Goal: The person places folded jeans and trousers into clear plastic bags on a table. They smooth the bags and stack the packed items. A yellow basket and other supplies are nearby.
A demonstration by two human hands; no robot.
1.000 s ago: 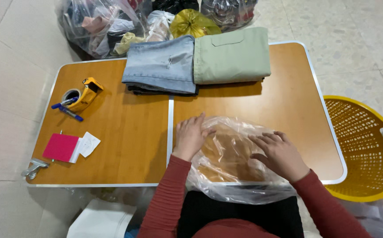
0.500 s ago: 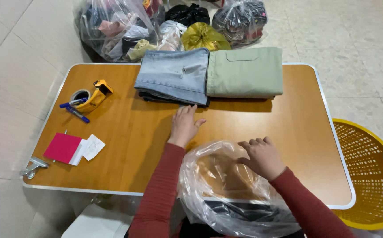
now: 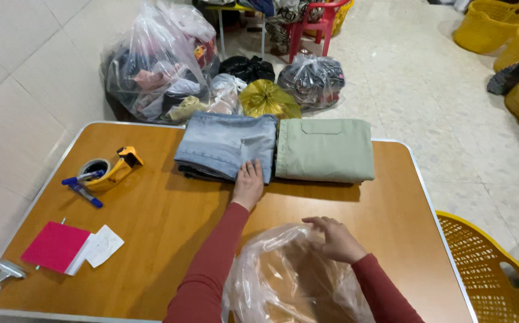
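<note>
one hand (image 3: 249, 184) flat on jeans (image 3: 226, 145)

Pale tiled floor (image 3: 20, 72) all round, speckled at far right. My worktop (image 3: 170, 239) is orange wood with a metal rim. Red plastic chair (image 3: 313, 27) far off. Yellow baskets (image 3: 490, 24) far right; another yellow basket (image 3: 487, 269) near right. Even light.

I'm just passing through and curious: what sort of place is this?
Probably a clothes sorting or packing spot. Folded jeans and green trousers lie on a folding table, clear bags of clothes sit on the tiled floor, and yellow laundry baskets stand about.
</note>
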